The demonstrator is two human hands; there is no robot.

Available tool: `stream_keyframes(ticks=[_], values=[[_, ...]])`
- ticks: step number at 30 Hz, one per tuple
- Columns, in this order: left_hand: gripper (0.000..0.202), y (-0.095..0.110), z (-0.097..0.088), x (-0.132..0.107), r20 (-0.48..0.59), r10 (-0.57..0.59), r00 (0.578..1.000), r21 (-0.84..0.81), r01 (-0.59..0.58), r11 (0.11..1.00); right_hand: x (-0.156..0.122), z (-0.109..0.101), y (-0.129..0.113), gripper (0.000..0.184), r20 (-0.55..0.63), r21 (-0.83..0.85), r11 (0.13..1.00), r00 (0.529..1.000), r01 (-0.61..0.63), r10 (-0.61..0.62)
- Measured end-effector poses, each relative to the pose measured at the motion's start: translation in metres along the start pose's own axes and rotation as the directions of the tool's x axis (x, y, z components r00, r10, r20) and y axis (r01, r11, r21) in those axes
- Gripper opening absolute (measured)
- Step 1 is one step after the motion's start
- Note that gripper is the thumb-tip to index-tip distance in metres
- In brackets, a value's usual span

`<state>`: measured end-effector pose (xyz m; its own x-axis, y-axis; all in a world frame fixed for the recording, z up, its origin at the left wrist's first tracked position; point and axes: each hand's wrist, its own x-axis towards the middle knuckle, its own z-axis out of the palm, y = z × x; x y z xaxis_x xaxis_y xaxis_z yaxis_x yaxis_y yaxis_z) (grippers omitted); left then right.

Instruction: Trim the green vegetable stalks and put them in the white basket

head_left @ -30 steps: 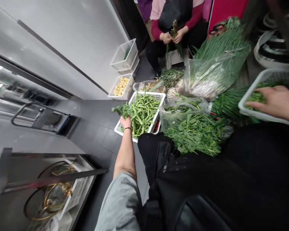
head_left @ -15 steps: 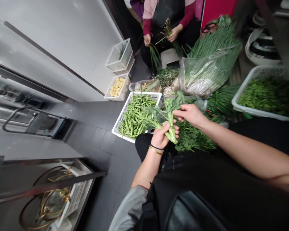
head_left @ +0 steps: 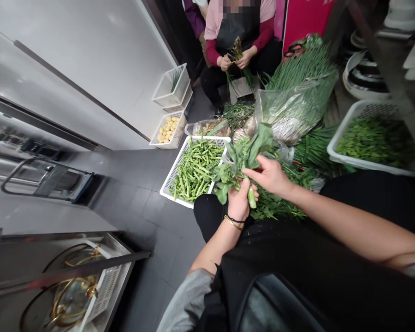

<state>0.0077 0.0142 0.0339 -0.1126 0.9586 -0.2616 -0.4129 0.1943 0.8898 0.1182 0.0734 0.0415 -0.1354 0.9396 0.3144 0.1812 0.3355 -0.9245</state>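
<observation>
My left hand (head_left: 239,201) is closed around a leafy stalk of Chinese broccoli (head_left: 251,197), its pale cut end pointing down toward my lap. Against the upper part of the same greens my right hand (head_left: 269,176) pinches with thumb and forefinger; the exact grip point is partly hidden by leaves. Broad leaves and a budded head spread above and left of my fingers. Just beyond is a white slotted basket (head_left: 166,188) holding many trimmed green stems (head_left: 194,173). Loose leafy greens (head_left: 278,203) lie below my right forearm.
Across from me a seated person (head_left: 240,39) handles green stalks. A plastic bag of long chives (head_left: 299,85) stands between us. Potatoes (head_left: 168,129) fill a crate beside the wall, near stacked crates (head_left: 171,87). A tub of leafy herbs (head_left: 342,138) sits at right; a steel rack (head_left: 134,253) stands at left.
The held greens have turned, with leaves now bunched above my left hand. Both hands stay close together. The other person's hands have come together on their stalks. The view has shifted slightly.
</observation>
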Motion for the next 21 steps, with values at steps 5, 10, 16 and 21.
stream_keyframes(ticks=[5,10,16,21], values=[[0.041,0.0,-0.006,0.002,-0.089,-0.049,0.995,-0.144,0.036,0.989,-0.023,-0.002,0.004,0.022,0.199,0.034,0.954,0.934,0.297,-0.298],[0.044,0.008,-0.011,0.001,0.273,-0.129,0.954,-0.252,0.2,0.947,-0.031,-0.03,0.016,0.031,0.209,0.38,0.9,0.968,-0.214,0.142],[0.023,0.01,-0.015,0.003,0.447,-0.141,0.884,-0.263,0.28,0.923,-0.015,-0.032,0.032,0.028,0.634,0.506,0.456,0.674,-0.732,0.379],[0.037,-0.002,-0.027,0.007,0.617,-0.331,0.714,-0.136,0.511,0.849,-0.005,-0.012,0.021,0.032,0.833,0.385,0.468,0.518,-0.795,0.194]])
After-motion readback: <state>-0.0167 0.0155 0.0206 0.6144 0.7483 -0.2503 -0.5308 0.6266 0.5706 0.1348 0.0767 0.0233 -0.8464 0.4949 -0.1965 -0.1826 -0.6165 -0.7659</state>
